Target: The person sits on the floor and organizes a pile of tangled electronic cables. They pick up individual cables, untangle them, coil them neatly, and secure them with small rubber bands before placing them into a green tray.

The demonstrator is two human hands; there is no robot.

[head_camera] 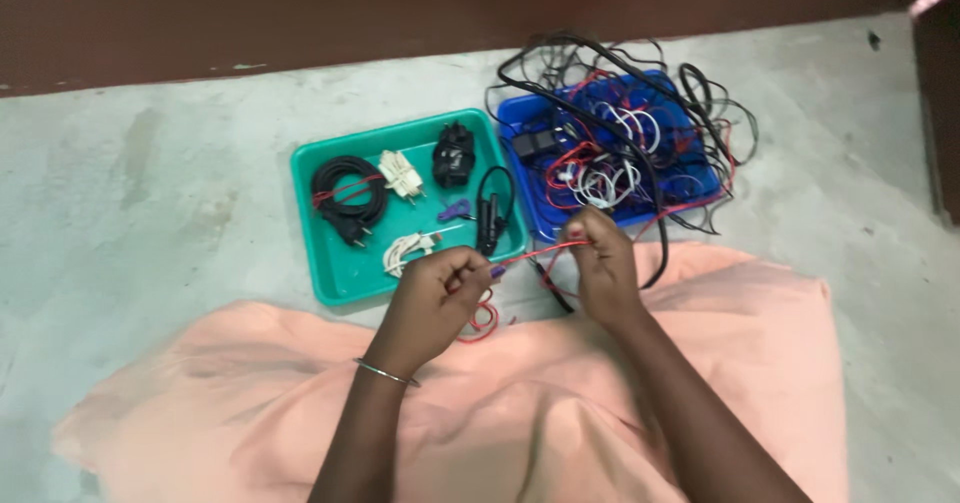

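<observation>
Peach cloth [520, 413] under my wrists; both hands, left hand [432, 298], right hand [603, 268], pinch red wire [545, 253] stretched between them. Green tray [335, 273] ahead holds six coiled cables; blue tray [520, 113] beyond right hand holds a big tangle.

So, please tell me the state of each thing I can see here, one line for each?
Left hand: closed, gripping the red wire.
Right hand: closed, pinching the same wire.
Red wire: stretched between both hands, rest looped below.
Green tray: on the floor, holds tidy bundles.
Black coiled cable: wound up, tied.
White cable bundles: folded, tied.
Blue tray: overfull with tangled cables spilling over its rim.
</observation>
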